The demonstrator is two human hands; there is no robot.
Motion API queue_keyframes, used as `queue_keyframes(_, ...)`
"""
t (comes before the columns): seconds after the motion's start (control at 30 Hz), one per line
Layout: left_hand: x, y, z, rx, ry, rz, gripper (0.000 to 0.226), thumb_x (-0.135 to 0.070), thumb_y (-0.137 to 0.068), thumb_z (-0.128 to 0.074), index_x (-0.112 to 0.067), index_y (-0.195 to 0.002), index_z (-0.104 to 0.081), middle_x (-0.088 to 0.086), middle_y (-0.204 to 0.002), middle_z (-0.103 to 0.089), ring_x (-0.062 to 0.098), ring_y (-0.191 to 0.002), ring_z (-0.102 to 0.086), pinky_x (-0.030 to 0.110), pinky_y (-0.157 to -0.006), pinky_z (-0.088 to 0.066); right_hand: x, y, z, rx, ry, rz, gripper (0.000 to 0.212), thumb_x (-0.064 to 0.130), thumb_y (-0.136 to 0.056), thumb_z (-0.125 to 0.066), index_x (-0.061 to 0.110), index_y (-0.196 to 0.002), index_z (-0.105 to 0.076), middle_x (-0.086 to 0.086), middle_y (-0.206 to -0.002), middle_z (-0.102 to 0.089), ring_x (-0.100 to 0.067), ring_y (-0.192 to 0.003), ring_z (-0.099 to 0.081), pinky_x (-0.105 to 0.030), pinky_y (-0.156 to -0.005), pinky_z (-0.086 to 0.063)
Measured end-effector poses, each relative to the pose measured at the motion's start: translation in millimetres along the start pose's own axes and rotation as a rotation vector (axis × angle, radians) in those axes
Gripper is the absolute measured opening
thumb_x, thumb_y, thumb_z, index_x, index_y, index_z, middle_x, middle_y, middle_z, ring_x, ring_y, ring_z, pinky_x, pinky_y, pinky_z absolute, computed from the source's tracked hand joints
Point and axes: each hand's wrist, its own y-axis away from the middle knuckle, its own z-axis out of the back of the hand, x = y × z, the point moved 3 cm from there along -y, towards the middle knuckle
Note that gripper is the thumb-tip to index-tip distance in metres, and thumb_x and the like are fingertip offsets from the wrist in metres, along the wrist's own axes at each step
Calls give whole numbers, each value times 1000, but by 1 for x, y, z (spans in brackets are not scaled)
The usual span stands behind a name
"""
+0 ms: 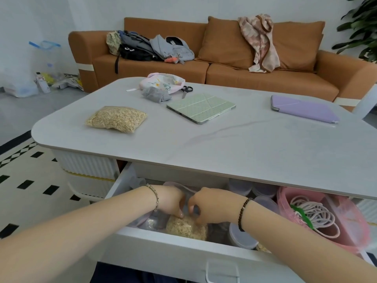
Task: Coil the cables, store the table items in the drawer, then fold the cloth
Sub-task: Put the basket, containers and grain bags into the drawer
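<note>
Oat bag point(186, 228) in drawer point(163, 248), in pinch of left hand point(170, 201) and right hand point(214, 205), fingertips point(181, 215) half-hidden.

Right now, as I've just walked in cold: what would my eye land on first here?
The left hand and the right hand meet inside the open drawer, nearest the camera, pinching a bag of oats. At the drawer's right end a coiled white cable lies in a pink bag. On the table a second bag sits at left, a green tablet mid-table, a purple tablet at right.
</note>
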Motion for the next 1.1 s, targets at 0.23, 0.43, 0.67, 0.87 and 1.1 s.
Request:
queue_keyframes(0.23, 1, 8, -9, 102, -28, -17, 54, -45, -100, -55, -5, -137, -54, 14, -132, -61, 30, -117, -59, 33, -89, -47, 7, -13, -9, 65, 67, -12, 30, 33, -81, -79, 14, -103, -71, -1, -88, -63, -26, -83, -62, -35, -72, -53)
queue_keyframes(0.43, 25, 71, 40, -368, 346, -140, 21, -45, -92, -65, -29, -106, -68, -13, -98, -68, 9, -91, -65, 28, -82, -53, 19, 9, 48, -72, -150, 73, 23, 18, -90, -59, 20, -105, -76, 6, -105, -74, -11, -87, -68, -7, -68, -49)
queue_keyframes(0.67, 94, 125, 111, -981, 508, -98, 10, -22, -94, -67, -31, -93, -71, -17, -88, -69, -3, -84, -63, 11, -71, -42, 29, -15, 129, -553, -300, 130, 14, 30, -90, -68, 22, -98, -77, 4, -91, -72, -9, -84, -64, -22, -77, -49)
queue_keyframes(0.87, 179, 99, 126, -1137, 201, 259, 66, -1, -78, -66, -23, -138, -51, 5, -142, -43, 27, -136, -33, 44, -111, -31, 37, -105, 135, -569, -420, 147, 68, 37, -93, -68, 24, -151, -34, -8, -148, -40, -22, -130, -45, -23, -99, -33)
queue_keyframes(1.1, 214, 66, 134, -949, 54, 282, 78, -19, -77, -65, -35, -148, -38, -4, -147, -44, 25, -138, -36, 53, -117, -17, 50, -178, 142, -704, -606, 103, 99, 40, -82, -79, 24, -158, -18, -10, -158, -28, -25, -145, -30, -41, -119, -27)
